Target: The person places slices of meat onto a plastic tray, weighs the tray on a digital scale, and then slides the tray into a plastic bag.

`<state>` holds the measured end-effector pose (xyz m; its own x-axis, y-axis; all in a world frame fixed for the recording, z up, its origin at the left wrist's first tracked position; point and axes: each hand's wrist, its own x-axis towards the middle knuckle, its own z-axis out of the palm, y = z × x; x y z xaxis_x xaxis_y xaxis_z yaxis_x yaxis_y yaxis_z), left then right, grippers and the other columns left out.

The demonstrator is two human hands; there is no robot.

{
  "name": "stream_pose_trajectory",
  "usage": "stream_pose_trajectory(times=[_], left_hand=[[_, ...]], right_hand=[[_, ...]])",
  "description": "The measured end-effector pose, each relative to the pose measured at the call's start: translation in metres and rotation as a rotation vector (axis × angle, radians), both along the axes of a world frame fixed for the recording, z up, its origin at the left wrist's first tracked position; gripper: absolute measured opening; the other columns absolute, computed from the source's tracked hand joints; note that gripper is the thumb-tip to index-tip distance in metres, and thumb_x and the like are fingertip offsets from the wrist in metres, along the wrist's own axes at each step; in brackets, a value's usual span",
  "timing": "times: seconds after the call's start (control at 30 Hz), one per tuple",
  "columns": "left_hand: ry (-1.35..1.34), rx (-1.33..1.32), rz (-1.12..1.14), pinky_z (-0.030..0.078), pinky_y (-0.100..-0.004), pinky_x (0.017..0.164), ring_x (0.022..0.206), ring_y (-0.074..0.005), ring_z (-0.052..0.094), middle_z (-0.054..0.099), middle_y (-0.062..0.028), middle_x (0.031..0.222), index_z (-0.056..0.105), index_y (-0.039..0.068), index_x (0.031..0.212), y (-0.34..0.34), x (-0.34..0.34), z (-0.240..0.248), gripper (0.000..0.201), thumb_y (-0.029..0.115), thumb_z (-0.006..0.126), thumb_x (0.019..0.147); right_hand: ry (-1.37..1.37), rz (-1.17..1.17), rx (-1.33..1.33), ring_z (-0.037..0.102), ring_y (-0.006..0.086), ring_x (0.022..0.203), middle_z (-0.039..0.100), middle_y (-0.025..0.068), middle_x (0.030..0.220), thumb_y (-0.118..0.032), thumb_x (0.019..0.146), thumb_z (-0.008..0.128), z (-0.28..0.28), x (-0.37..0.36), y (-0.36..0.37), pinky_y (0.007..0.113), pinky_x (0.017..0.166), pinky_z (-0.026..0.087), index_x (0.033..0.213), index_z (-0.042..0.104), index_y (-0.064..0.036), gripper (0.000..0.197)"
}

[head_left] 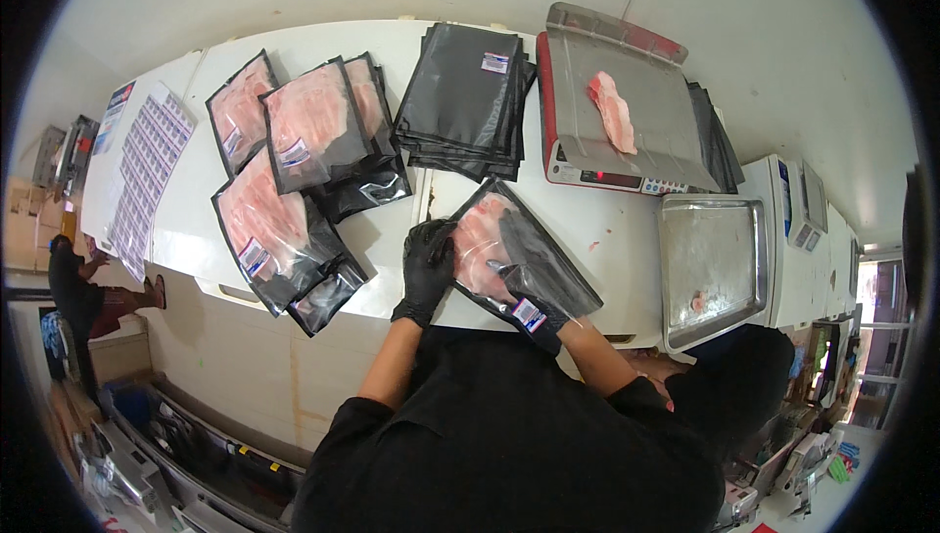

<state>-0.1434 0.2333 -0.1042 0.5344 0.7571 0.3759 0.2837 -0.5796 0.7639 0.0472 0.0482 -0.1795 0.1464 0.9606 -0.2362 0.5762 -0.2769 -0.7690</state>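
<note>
A clear-fronted, black-backed plastic bag (563,264) lies tilted at the table's front edge, with pale pink meat slices (480,239) inside. My left hand (429,264), in a black glove, is closed on the bag's left edge. The gloved right hand (537,293) reaches into the bag through its lower right end and shows through the clear film. Its fingers are stretched toward the meat, touching or very near it. A small printed label (529,315) sits on the film over this hand.
Filled meat bags (313,127) lie in overlapping piles at left, beside a label sheet (147,176). Flat bags (458,83) are stacked behind my hands. A red scale (627,92) holds one meat piece (612,112). A metal tray (713,274) stands at right. Another person (78,283) is far left.
</note>
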Motion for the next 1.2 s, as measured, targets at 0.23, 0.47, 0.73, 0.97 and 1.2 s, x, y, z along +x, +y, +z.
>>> stream_pose_trajectory(times=[0.23,0.47,0.73,0.97,1.2], left_hand=[[0.039,0.074,0.009,0.045,-0.0435,0.094,0.108,-0.0345,0.057,0.065,-0.0134,0.113,0.067,0.007,0.111,0.001,0.0,-0.007,0.028,0.006,0.067,0.083],[-0.003,-0.11,-0.016,0.046,-0.042,0.094,0.107,-0.0321,0.059,0.066,-0.0111,0.111,0.075,0.011,0.102,-0.001,0.003,0.007,0.024,0.016,0.077,0.078],[-0.018,-0.126,0.0,0.046,-0.0434,0.093,0.107,-0.0313,0.059,0.067,-0.011,0.109,0.075,0.012,0.1,-0.006,0.007,0.011,0.022,0.012,0.077,0.078],[-0.321,-0.282,-0.007,0.048,-0.0384,0.093,0.105,-0.0279,0.061,0.066,-0.0118,0.107,0.072,0.004,0.101,-0.004,-0.002,0.004,0.02,-0.003,0.069,0.083],[-0.482,-0.389,0.107,0.049,-0.038,0.09,0.102,-0.0294,0.062,0.067,-0.0139,0.105,0.071,0.001,0.098,-0.018,-0.022,0.0,0.016,-0.004,0.066,0.084]], right_hand=[[-0.191,0.086,0.042,0.053,0.0281,0.124,0.058,0.0137,0.132,-0.02,0.094,0.058,0.013,0.001,0.001,0.038,0.105,0.042,0.132,0.057,-0.0067,0.04],[-0.254,0.076,0.115,0.057,0.0281,0.118,0.061,0.014,0.128,-0.019,0.094,0.057,0.035,0.011,-0.037,0.037,0.101,0.045,0.129,0.058,-0.0068,0.037],[0.021,-0.066,-0.163,0.068,0.0295,0.084,0.072,0.0163,0.096,-0.008,0.088,0.064,0.163,0.094,-0.115,0.036,0.077,0.054,0.105,0.07,0.0006,0.02],[-0.581,-0.471,0.354,0.069,0.0273,0.093,0.072,0.0183,0.101,-0.022,0.087,0.068,0.246,0.214,0.02,0.037,0.082,0.053,0.11,0.069,-0.0008,0.031],[-0.734,-0.429,0.177,0.069,0.0334,0.09,0.071,0.0214,0.098,-0.034,0.069,0.081,0.193,0.291,0.142,0.039,0.08,0.053,0.104,0.072,-0.002,0.049]])
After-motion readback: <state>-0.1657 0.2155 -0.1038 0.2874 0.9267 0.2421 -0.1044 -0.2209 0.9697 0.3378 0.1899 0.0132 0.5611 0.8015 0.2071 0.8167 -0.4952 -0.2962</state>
